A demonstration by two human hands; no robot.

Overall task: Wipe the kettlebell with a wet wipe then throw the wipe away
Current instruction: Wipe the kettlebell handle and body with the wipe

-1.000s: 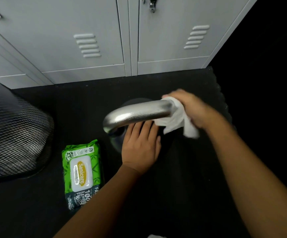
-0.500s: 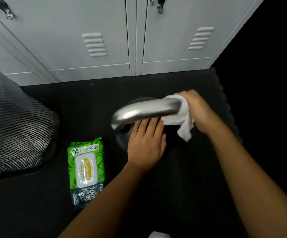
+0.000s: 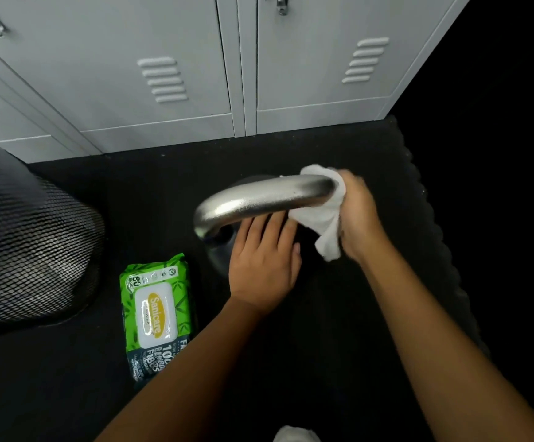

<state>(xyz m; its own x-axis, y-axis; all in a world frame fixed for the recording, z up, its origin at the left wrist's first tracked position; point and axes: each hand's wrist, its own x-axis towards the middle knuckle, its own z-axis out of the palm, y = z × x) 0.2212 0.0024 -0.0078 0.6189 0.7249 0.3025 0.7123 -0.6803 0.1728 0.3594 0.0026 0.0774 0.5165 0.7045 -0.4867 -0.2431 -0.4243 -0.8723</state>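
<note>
At the handle's right end, the right hand (image 3: pixel 356 215) pinches the wet wipe (image 3: pixel 326 218) around the kettlebell (image 3: pixel 259 199), the left hand (image 3: pixel 264 266) rests flat and spread, and binning in the mesh bin (image 3: pixel 29 237) remains.

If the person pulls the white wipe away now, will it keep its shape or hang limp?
Probably limp: the wipe drapes over the kettlebell handle and its loose end hangs below the right hand. It looks light and likely slides off the smooth metal easily.

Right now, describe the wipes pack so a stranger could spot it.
Start at the grey lockers and drop to the black floor mat. Between the mesh bin and the kettlebell lies the wipes pack: flat, bright green, white lid.
</note>
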